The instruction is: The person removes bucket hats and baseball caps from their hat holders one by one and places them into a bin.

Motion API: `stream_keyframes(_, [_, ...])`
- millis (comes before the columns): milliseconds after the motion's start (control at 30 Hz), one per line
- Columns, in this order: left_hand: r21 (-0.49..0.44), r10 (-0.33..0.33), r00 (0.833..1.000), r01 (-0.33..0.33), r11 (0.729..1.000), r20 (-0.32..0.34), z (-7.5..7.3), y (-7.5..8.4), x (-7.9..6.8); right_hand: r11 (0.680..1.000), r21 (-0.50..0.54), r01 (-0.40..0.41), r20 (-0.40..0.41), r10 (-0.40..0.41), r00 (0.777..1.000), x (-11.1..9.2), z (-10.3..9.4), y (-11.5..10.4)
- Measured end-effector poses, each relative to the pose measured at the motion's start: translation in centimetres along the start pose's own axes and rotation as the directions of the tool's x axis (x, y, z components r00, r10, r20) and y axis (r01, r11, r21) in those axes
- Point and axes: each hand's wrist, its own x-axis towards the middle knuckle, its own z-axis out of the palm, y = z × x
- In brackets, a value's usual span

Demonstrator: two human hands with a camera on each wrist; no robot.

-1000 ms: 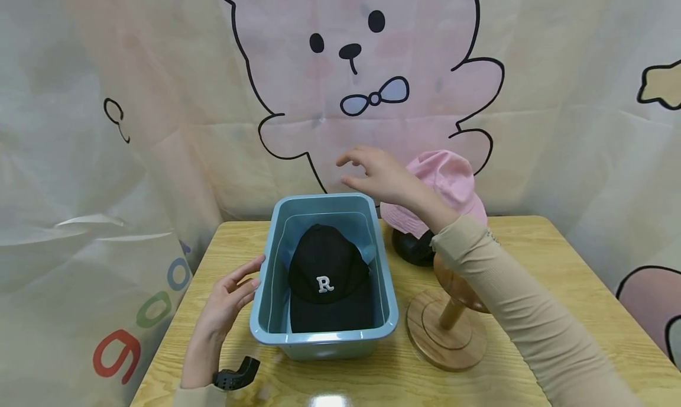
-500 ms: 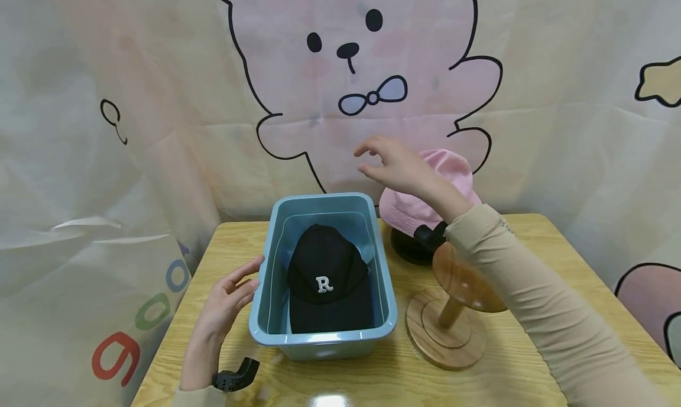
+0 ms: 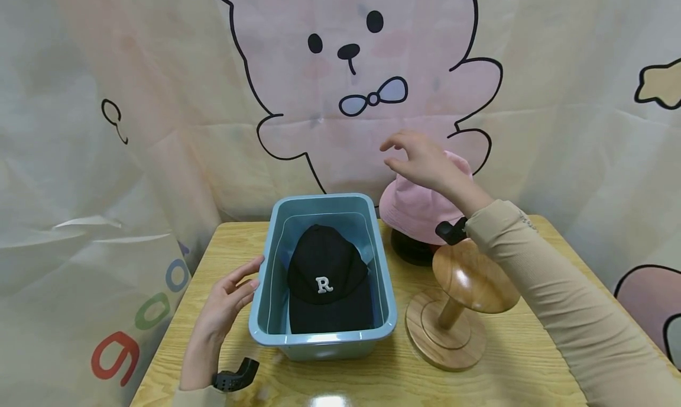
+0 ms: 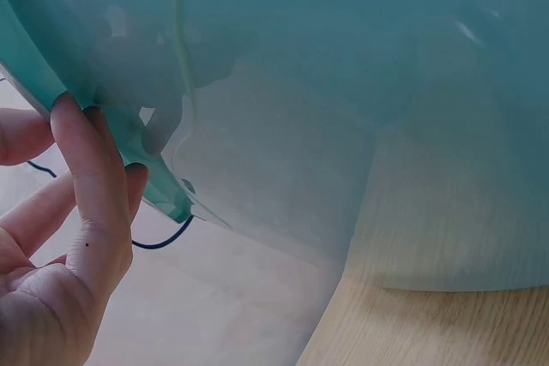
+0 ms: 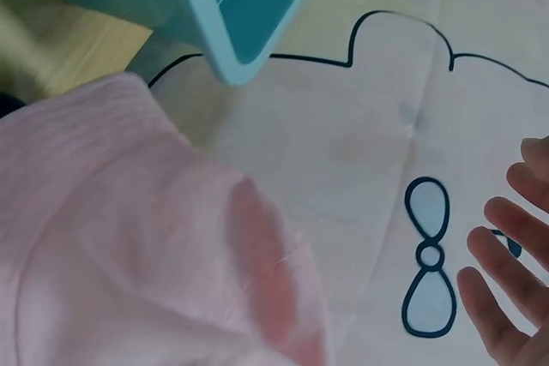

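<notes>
The right hand [image 3: 428, 163] has moved right, so now it is nearest the pink hat [image 3: 417, 209], grip apart. The left hand's [image 3: 223, 306] loose fingers touch the blue tub [image 3: 324, 339]; the black cap [image 3: 326, 259] sits inside.

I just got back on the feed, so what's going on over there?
A person's left hand has its fingertips on the left rim of a blue bin, and a black cap with a white R lies inside. Their right hand is raised near a pink hat and holds nothing. A wooden stand is on the table, to the right of the bin.
</notes>
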Motion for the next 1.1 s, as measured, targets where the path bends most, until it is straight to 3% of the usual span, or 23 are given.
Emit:
stream_keyframes(667, [-0.005, 0.001, 1.0, -0.001, 1.0, 0.002, -0.1, -0.4, 0.0, 0.999, -0.012, -0.035, -0.113, 0.034, 0.993, -0.6, -0.8, 5.2])
stream_keyframes(833, [-0.013, -0.001, 1.0, 0.001, 1.0, 0.005, -0.2, -0.4, 0.0, 0.997, -0.05, -0.065, -0.096, 0.06, 0.994, -0.8, -1.0, 6.1])
stream_keyframes(1100, [-0.002, -0.007, 1.0, 0.007, 1.0, -0.006, -0.2, -0.2, 0.1, 0.993, -0.107, -0.045, -0.076, 0.037, 0.996, -1.1, -0.9, 7.1])
